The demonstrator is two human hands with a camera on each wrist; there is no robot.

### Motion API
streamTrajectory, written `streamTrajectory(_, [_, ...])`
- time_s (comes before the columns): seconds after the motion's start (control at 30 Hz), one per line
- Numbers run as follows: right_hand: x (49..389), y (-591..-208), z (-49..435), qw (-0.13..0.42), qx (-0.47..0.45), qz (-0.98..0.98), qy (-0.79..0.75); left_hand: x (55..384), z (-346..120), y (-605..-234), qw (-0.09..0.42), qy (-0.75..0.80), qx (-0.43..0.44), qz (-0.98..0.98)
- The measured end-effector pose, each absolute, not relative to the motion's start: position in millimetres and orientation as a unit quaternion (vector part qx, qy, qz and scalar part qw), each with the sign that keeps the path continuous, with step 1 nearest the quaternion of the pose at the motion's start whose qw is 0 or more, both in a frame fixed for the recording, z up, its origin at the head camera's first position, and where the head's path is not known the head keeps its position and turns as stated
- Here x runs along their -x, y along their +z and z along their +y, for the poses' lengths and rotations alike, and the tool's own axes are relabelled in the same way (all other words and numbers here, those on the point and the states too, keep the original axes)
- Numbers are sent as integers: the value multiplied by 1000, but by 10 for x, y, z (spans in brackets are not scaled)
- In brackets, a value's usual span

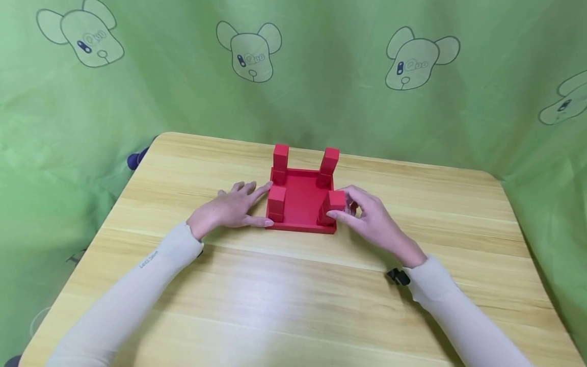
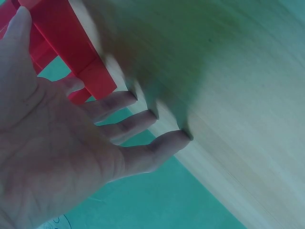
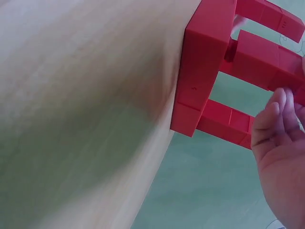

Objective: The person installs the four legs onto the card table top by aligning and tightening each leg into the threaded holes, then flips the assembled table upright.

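A shallow red tray (image 1: pixel 300 229) with a raised rim sits toward the back of the table. At its corners stand stacked red block posts: far left (image 1: pixel 281 159), far right (image 1: pixel 328 164), near left (image 1: pixel 276 201) and near right (image 1: pixel 336 200). My right hand (image 1: pixel 373 219) pinches the top of the near right post between thumb and fingers; in the right wrist view the fingertips (image 3: pixel 286 98) are at that post's upper end. My left hand (image 1: pixel 231 210) lies spread at the tray's left side, thumb and index tips at its edge, the other fingers extended over the wood.
The pale wood table (image 1: pixel 275 295) has a rounded back edge close behind the tray. A green curtain (image 1: pixel 321 107) with printed mouse heads hangs around the table. A dark blue object (image 1: pixel 134 160) shows beyond the table's left edge.
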State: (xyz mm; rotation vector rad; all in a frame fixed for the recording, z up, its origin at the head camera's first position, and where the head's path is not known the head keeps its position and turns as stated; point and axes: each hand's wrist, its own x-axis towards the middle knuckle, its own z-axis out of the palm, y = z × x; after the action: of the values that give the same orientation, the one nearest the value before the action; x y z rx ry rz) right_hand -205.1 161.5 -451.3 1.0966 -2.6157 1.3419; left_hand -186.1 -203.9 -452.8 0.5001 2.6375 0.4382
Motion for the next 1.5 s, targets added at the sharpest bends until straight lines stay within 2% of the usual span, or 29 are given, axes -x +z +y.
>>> streamTrajectory(0.47, [2039,-4493,1608,22,-374,-830,414,1844,-2046,-4527,213,159,-178,948])
streamTrajectory(0.87, [2024,-4501,1607,-12,-333,-850,409,1860,-2053,-4563,212,155,-179,948])
streamTrajectory(1.2, [2032,-4526,1622,29,-344,-849,401,1888,-2037,-4569,216,150,-175,949])
streamTrajectory(1.5, [2023,-4533,1611,17,-339,-850,403,1884,-2046,-4574,216,151,-175,949])
